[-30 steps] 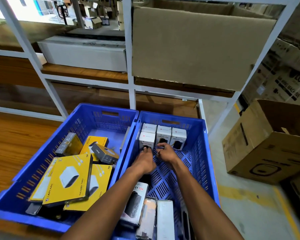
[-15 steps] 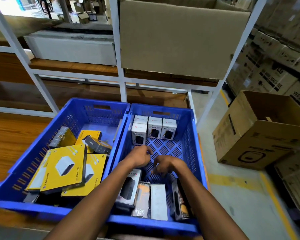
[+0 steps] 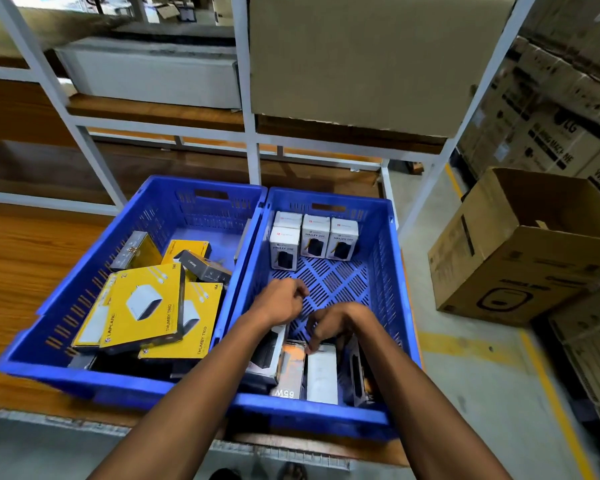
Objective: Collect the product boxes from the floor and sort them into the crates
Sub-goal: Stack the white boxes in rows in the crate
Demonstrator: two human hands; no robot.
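Observation:
Two blue crates sit side by side on a low wooden shelf. The left crate (image 3: 84, 271) holds yellow product boxes (image 3: 142, 306) and a few dark ones. In the right crate (image 3: 390, 271), white boxes (image 3: 314, 237) stand upright at the far wall and several more lie flat at the near end. My left hand (image 3: 284, 303) hovers over the right crate's floor, fingers loosely curled, holding nothing. My right hand (image 3: 333, 323) reaches down, its fingertips curled onto the far end of a flat white box (image 3: 323, 375).
White shelf uprights (image 3: 253, 150) rise just behind the crates, with a big cardboard carton (image 3: 361, 64) on the shelf above. An open cardboard box (image 3: 520, 251) stands on the concrete floor to the right, in front of stacked cartons (image 3: 551, 116).
Both hands pulled back from the upright white boxes at the far wall to the crate's near end. My right hand has come down onto the flat white box.

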